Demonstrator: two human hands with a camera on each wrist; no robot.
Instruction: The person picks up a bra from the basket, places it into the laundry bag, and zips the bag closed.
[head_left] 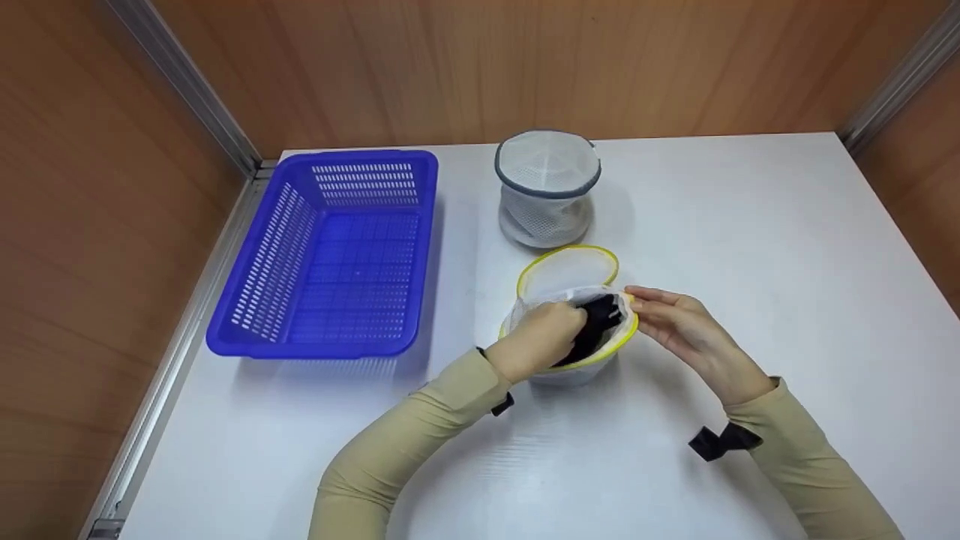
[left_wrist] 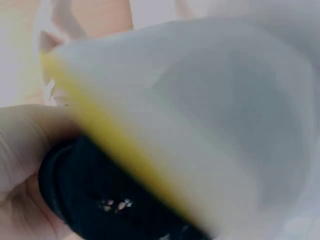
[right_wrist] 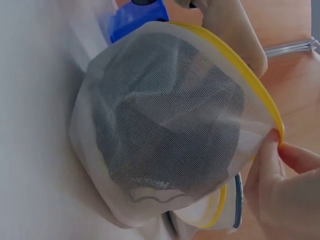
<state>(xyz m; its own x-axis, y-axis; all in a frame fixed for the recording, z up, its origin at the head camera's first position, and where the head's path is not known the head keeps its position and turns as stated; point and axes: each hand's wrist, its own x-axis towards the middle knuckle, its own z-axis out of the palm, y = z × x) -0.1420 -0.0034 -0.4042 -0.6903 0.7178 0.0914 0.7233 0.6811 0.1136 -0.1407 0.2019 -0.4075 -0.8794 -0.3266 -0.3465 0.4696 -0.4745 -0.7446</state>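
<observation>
- Left hand [head_left: 541, 339], fingers curled, grips a black item [head_left: 598, 321] inside the yellow-rimmed mesh bag [head_left: 574, 375].
- Right hand [head_left: 694, 337] pinches that bag's rim [right_wrist: 243, 66] between thumb and fingers.
- The bag stands on the table [head_left: 750, 225], near a grey-rimmed mesh bag [head_left: 546, 214].

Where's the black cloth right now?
In the head view, the black cloth is right of centre, inside the yellow-rimmed mesh bag, gripped by the left hand.

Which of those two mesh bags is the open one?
The yellow-trimmed bag, in front: its lid is folded back and the left hand is partly inside. The grey-trimmed bag behind has its top closed.
</observation>
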